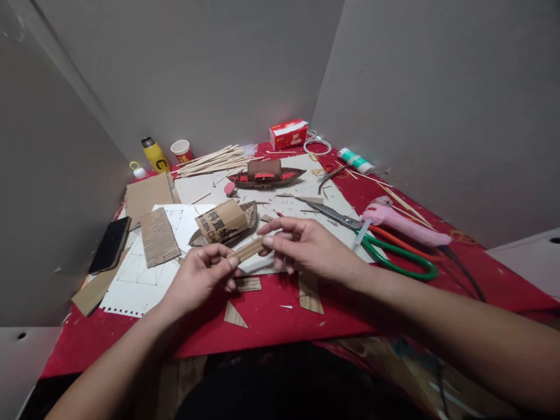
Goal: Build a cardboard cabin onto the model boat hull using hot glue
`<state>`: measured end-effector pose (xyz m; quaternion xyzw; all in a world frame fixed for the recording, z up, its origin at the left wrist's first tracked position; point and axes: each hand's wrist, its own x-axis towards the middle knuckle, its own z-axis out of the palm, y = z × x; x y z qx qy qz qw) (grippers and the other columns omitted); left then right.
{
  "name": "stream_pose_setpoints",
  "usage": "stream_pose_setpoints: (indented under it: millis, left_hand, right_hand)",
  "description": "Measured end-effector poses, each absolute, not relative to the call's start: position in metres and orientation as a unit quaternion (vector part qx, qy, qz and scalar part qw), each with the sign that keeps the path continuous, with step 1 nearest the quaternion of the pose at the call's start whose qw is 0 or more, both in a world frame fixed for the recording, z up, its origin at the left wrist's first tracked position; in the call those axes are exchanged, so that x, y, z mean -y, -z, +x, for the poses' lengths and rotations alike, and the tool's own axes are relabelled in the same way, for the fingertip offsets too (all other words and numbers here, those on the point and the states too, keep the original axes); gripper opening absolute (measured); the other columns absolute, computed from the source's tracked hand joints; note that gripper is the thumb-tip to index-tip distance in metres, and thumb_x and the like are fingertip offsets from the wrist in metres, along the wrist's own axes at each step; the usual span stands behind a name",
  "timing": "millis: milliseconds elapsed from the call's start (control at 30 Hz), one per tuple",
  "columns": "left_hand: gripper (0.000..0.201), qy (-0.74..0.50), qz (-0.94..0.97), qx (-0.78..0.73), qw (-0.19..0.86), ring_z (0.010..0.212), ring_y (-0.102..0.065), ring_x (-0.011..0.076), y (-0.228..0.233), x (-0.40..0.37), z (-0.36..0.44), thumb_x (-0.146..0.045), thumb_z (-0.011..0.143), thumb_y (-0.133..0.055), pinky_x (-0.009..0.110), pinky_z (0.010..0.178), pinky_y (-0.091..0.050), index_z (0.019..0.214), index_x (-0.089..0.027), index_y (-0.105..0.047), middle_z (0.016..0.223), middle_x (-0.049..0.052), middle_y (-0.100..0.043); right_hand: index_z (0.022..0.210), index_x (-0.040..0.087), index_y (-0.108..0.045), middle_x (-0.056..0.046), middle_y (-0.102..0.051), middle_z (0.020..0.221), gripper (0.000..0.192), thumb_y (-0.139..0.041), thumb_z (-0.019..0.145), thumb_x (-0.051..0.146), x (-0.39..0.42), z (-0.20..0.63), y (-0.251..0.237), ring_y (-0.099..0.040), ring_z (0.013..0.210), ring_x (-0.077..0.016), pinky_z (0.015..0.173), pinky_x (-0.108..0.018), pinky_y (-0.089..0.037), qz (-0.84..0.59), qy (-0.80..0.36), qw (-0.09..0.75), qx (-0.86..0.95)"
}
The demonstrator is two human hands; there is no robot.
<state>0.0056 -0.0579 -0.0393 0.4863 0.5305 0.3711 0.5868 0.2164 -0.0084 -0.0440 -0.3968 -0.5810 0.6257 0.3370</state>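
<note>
Right now both hands pinch one narrow strip of brown corrugated cardboard [247, 251] above the red cloth-covered table [271, 318]: the left hand [199, 280] grips its near end between thumb and fingers, and the right hand [301, 245] clasps the far end with its fingertips. Just behind the strip lies a half-built cardboard boat hull with printed lettering [223, 224] on a white sheet of paper [140, 274]. Green-handled scissors [385, 248] and a pink glue gun [402, 224] rest to the right.
</note>
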Motion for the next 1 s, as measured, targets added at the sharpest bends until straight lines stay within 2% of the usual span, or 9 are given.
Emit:
stream_pose_setpoints:
  millis: [100, 200, 267, 400, 500, 600, 733, 900, 1000]
  left_hand:
    - [0.022, -0.352, 0.528, -0.552, 0.541, 0.053, -0.055, 0.0075, 0.039, 0.058, -0.002, -0.036, 0.083, -0.066, 0.019, 0.055, -0.043, 0.077, -0.015, -0.064, 0.063, -0.001, -0.065]
    - [0.026, -0.302, 0.594, -0.572, 0.478, 0.053, -0.051, 0.0082, 0.042, 0.059, -0.008, -0.039, 0.087, -0.061, 0.020, 0.055, -0.041, 0.073, -0.017, -0.066, 0.056, -0.002, -0.060]
    - [0.028, -0.270, 0.625, -0.581, 0.446, 0.055, -0.050, 0.0099, 0.045, 0.059, -0.010, -0.041, 0.088, -0.058, 0.022, 0.056, -0.041, 0.073, -0.018, -0.066, 0.059, -0.002, -0.060]
    - [0.032, -0.217, 0.678, -0.594, 0.374, 0.065, -0.060, 0.0171, 0.051, 0.057, -0.007, -0.044, 0.089, -0.054, 0.027, 0.061, -0.045, 0.075, -0.019, -0.067, 0.070, 0.003, -0.068]
    - [0.032, -0.196, 0.700, -0.618, 0.301, 0.073, -0.066, 0.0224, 0.057, 0.054, -0.007, -0.047, 0.089, -0.052, 0.032, 0.066, -0.049, 0.084, -0.021, -0.069, 0.081, 0.006, -0.074]
    - [0.033, -0.193, 0.733, -0.615, 0.219, 0.084, -0.070, 0.0265, 0.063, 0.055, -0.010, -0.049, 0.087, -0.054, 0.036, 0.073, -0.053, 0.095, -0.023, -0.071, 0.094, 0.008, -0.077]
    - [0.027, -0.221, 0.773, -0.585, 0.104, 0.082, -0.072, 0.0249, 0.059, 0.062, -0.019, -0.046, 0.086, -0.057, 0.031, 0.066, -0.055, 0.100, -0.027, -0.070, 0.098, 0.005, -0.077]
    - [0.011, -0.272, 0.802, -0.532, -0.005, 0.060, -0.066, 0.0168, 0.016, 0.058, -0.029, -0.036, 0.085, -0.059, 0.025, 0.055, -0.051, 0.086, -0.027, -0.066, 0.076, -0.001, -0.073]
    - [0.018, -0.251, 0.765, -0.590, -0.052, 0.054, -0.060, 0.0149, -0.014, 0.026, -0.037, -0.038, 0.086, -0.055, 0.024, 0.051, -0.046, 0.079, -0.023, -0.063, 0.066, 0.000, -0.067]
  right_hand:
    - [0.106, 0.015, -0.061, -0.002, -0.067, 0.075, 0.038, -0.066, 0.079, 0.040, 0.005, 0.242, 0.032, -0.057, 0.053, -0.0091, 0.046, -0.021, -0.046, -0.434, -0.503, 0.408, 0.626]
    - [0.097, 0.013, -0.066, -0.002, -0.065, 0.070, 0.031, -0.066, 0.079, 0.038, -0.002, 0.275, 0.022, -0.056, 0.052, -0.0094, 0.049, -0.023, -0.046, -0.497, -0.362, 0.447, 0.649]
    - [0.093, 0.014, -0.068, -0.002, -0.065, 0.068, 0.028, -0.065, 0.079, 0.038, -0.006, 0.295, 0.018, -0.056, 0.053, -0.0105, 0.050, -0.025, -0.045, -0.532, -0.291, 0.439, 0.663]
    - [0.086, 0.018, -0.070, -0.003, -0.068, 0.071, 0.022, -0.060, 0.081, 0.037, -0.010, 0.324, 0.020, -0.058, 0.060, -0.0140, 0.055, -0.028, -0.044, -0.573, -0.146, 0.357, 0.723]
    - [0.086, 0.019, -0.071, -0.004, -0.071, 0.075, 0.023, -0.056, 0.083, 0.036, -0.010, 0.346, 0.022, -0.059, 0.062, -0.0155, 0.059, -0.030, -0.045, -0.602, -0.064, 0.336, 0.722]
    - [0.087, 0.019, -0.071, -0.005, -0.072, 0.079, 0.024, -0.057, 0.082, 0.037, -0.012, 0.372, 0.023, -0.061, 0.064, -0.0168, 0.061, -0.031, -0.047, -0.638, -0.043, 0.355, 0.682]
    - [0.089, 0.017, -0.071, -0.007, -0.073, 0.083, 0.025, -0.054, 0.083, 0.034, -0.019, 0.399, 0.023, -0.064, 0.069, -0.0178, 0.065, -0.031, -0.049, -0.670, -0.046, 0.369, 0.642]
    - [0.087, 0.017, -0.071, -0.010, -0.073, 0.082, 0.026, -0.056, 0.085, 0.039, -0.026, 0.394, 0.023, -0.064, 0.068, -0.0203, 0.064, -0.033, -0.046, -0.680, -0.047, 0.290, 0.671]
    - [0.085, 0.019, -0.070, -0.010, -0.074, 0.082, 0.023, -0.057, 0.084, 0.038, -0.024, 0.374, 0.027, -0.066, 0.065, -0.0211, 0.059, -0.032, -0.047, -0.642, -0.044, 0.301, 0.704]
